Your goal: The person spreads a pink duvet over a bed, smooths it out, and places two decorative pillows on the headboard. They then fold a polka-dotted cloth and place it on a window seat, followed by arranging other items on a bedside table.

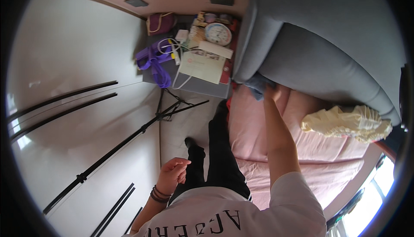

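My right hand (273,92) reaches out to the corner where the pink-covered bed (249,127) meets the grey padded headboard (310,56). Its fingers are closed on a bunched blue-grey cloth (256,88), which is partly covered by the hand. My left hand (174,172) hangs in front of my waist, empty, its fingers loosely bent and the index finger reaching forward. Dark beaded bracelets (158,195) circle the left wrist. Farther along the bed, beside the headboard, lies a crumpled cream ruffled fabric (346,123).
A grey bedside table (207,89) holds a purple strap (158,68), white cable (177,75), papers (202,67), a round dial gauge (218,34) and a maroon pouch (160,23). A black tripod stand (119,151) leans along the glossy white cabinet (74,52) at my left, its legs on the floor.
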Demonstrator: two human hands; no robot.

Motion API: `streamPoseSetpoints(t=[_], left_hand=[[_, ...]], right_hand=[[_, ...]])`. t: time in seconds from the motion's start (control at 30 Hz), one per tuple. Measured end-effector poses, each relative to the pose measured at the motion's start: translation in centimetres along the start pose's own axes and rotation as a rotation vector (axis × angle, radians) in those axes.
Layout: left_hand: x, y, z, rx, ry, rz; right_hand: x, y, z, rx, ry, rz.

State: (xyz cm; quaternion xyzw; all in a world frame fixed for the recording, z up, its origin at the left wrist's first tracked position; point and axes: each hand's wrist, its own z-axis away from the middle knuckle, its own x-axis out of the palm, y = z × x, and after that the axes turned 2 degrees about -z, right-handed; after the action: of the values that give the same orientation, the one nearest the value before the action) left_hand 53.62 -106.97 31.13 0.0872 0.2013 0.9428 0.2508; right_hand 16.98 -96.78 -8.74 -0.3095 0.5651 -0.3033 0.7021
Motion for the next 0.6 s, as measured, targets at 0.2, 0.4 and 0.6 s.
streamPoseSetpoints(t=[0.2, 0.4, 0.6], left_hand=[[-1.1, 0.0, -0.2, -0.030, -0.004, 0.053], [-1.0, -0.8, -1.2, -0.003, -0.078, 0.121], [-1.1, -0.2, -1.5, -0.016, -0.050, 0.083]], right_hand=[[-1.0, -0.8, 1.4, 0.212, 0.181, 0.062], [-0.8, -1.9, 5.0, 0.952, 0.062, -0.322], [5.0, -1.0, 0.8, 1.179, -0.051, -1.352]])
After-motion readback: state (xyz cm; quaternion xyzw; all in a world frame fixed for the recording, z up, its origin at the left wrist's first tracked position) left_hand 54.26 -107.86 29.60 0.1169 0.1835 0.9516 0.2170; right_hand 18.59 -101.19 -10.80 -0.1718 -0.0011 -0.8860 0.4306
